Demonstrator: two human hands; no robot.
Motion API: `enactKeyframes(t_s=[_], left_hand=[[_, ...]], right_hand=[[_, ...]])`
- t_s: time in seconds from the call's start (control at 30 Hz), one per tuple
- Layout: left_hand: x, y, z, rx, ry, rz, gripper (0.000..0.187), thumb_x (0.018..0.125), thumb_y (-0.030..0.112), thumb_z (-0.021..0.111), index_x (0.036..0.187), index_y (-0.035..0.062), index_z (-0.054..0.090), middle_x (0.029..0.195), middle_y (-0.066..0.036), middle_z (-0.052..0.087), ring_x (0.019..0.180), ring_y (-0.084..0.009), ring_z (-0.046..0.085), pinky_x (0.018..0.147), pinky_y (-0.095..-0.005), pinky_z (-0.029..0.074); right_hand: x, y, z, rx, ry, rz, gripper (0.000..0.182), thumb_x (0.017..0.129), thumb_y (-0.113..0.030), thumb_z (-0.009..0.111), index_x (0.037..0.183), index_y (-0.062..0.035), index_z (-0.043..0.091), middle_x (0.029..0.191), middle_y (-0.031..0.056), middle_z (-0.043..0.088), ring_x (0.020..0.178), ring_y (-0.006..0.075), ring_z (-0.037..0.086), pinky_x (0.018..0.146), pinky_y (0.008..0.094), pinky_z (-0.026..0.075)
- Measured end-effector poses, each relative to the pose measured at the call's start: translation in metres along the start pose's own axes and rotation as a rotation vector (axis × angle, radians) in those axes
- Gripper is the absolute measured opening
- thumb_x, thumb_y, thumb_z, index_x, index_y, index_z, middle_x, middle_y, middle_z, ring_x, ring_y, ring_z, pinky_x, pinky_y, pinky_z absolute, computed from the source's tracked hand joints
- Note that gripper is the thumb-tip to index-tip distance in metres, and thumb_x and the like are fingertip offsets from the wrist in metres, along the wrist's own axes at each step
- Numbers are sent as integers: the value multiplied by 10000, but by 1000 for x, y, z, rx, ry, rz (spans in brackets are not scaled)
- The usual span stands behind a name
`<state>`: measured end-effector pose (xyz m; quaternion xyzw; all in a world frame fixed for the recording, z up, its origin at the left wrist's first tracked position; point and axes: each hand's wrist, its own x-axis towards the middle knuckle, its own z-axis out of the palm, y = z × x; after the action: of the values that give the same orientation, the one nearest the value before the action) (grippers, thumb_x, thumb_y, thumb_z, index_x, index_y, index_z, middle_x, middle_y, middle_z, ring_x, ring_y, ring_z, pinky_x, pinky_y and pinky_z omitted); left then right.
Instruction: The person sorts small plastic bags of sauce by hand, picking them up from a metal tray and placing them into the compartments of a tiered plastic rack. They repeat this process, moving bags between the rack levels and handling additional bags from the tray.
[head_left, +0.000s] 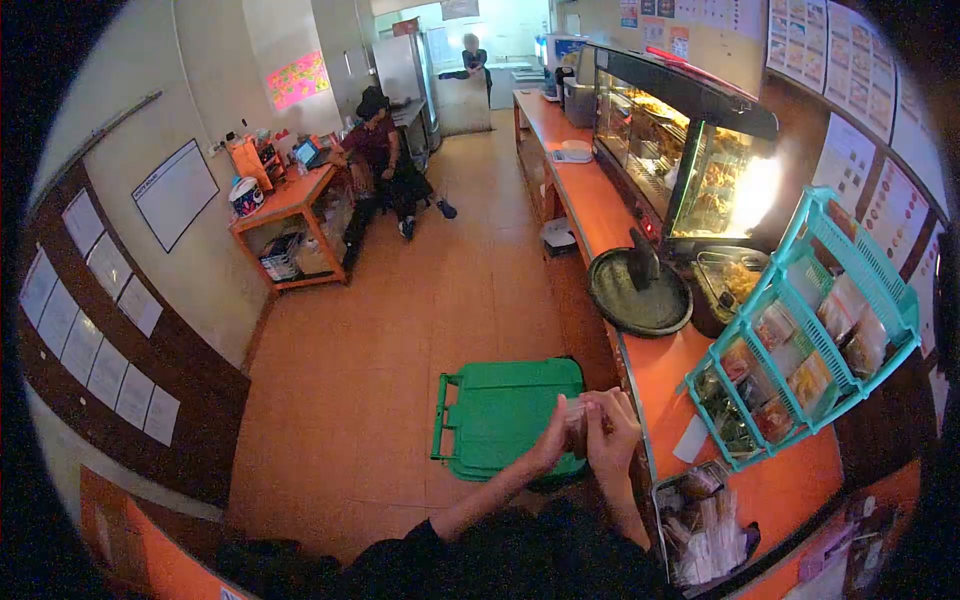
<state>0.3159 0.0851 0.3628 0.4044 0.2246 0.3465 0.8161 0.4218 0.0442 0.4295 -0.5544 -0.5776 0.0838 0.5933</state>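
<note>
My left hand (548, 444) and my right hand (613, 432) meet in front of me, over the right part of a green bin lid (510, 415). Between their fingers is a small clear plastic packet (575, 415) with something brownish in it; its contents are too small to make out. Both hands have their fingers closed on this packet. To the right of my right hand, a tray (662, 520) at the counter's near end holds several clear plastic bags (712, 535).
A turquoise basket rack (790, 350) with packets stands on the orange counter (660, 385), beside a stone mortar (640, 300) and a lit food cabinet (680, 150). One person (385, 155) sits by an orange table (290, 200); another person (472, 62) is at the back.
</note>
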Motion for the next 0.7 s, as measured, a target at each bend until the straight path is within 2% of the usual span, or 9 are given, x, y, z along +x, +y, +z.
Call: enactKeyframes(t_s=[0.07,0.13,0.27,0.37,0.43,0.57,0.63,0.67,0.7], left_hand=[[2,-6,-7,-17,-39,11,586,994,575,309,1202,89,560,931,35,590,789,-100,550,649,-252,440],[6,-13,-12,303,39,67,552,1002,532,352,1234,70,545,810,20,563,654,-94,496,544,-257,380],[4,-16,-14,220,44,20,487,1010,478,385,1194,66,568,751,41,525,640,-73,477,541,-239,365],[8,-18,-16,145,-2,82,471,1015,450,388,1168,46,574,745,41,521,631,-71,469,535,-239,360],[11,-23,-27,139,-22,-90,580,993,467,432,1360,20,472,1254,-60,579,1121,-174,559,987,-314,421],[10,-14,-18,143,-114,-34,614,992,488,411,1373,10,464,1368,-92,503,1236,-198,488,1043,-329,375],[7,8,1,369,-223,348,555,1020,417,365,1410,27,429,1431,-86,420,1279,-191,430,1046,-316,346],[6,19,7,365,-227,342,555,1020,417,365,1410,27,429,1431,-86,420,1279,-191,430,1046,-316,346],[4,30,10,475,-299,374,560,1021,414,357,1423,28,409,1502,-66,304,1353,-197,323,1095,-326,274]], right_hand=[[-2,0,1,-10,-19,32,96,883,-52,570,895,-12,656,794,137,579,742,292,565,663,364,462],[-4,5,4,-8,10,-18,101,882,-51,569,894,-9,661,800,137,585,752,291,569,673,363,465],[-6,1,0,-34,-27,20,107,879,-51,572,931,-7,655,804,140,591,792,295,591,723,358,483],[-13,10,2,55,7,140,151,900,-81,573,1023,-11,624,862,150,599,826,279,605,774,341,491],[-15,9,1,27,60,168,254,920,-129,591,1147,-24,547,976,135,593,868,236,605,809,326,490],[-20,16,-2,162,98,220,400,917,-126,631,1250,-32,429,1100,67,552,908,145,573,759,288,484],[-19,12,-12,293,26,424,435,904,-204,661,1247,-50,443,1091,79,543,925,194,577,803,318,482],[-23,32,-9,304,68,324,305,912,-198,653,1136,-45,516,1020,59,558,919,167,568,803,292,466],[-23,31,-16,300,73,331,305,912,-198,653,1136,-45,516,1020,59,558,919,167,568,803,292,466]])
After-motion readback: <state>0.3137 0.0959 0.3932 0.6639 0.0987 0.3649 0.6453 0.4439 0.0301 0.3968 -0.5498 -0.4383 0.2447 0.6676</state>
